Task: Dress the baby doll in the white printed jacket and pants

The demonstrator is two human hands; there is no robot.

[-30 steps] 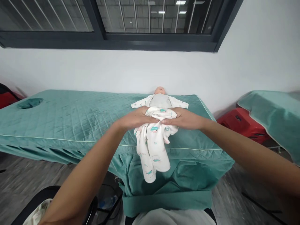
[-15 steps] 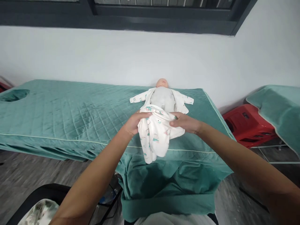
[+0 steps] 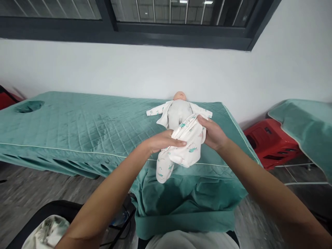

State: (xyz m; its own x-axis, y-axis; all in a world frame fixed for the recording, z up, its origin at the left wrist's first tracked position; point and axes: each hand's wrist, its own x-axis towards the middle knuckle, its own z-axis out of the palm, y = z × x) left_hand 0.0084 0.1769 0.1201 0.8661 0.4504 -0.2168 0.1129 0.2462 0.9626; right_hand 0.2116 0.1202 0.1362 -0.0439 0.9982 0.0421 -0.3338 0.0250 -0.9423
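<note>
Between my hands is a pair of white baby pants (image 3: 190, 148) with a small green and pink print, bunched near the waist, one leg hanging toward me. My left hand (image 3: 164, 140) grips its left side, thumb lying across the front. On the right, my right hand (image 3: 211, 133) pinches the upper edge. Beyond the cloth a baby doll (image 3: 179, 110) lies on its back on the bed, head toward the wall. An open printed baby jacket (image 3: 163, 117) covers its arms; its grey-white torso is bare. The pants hide the doll's lower part from view.
The bed has a green quilted cover (image 3: 98, 128) with a face hole (image 3: 29, 106) at far left. A red plastic stool (image 3: 272, 141) stands to the right beside another green-covered bed (image 3: 308, 121). Printed cloth (image 3: 46, 233) lies on a black chair at lower left.
My right hand has risen and lifted the right side of the pants, tilting the waist. My left hand has moved lower across the front. The camera view has tipped up slightly.
</note>
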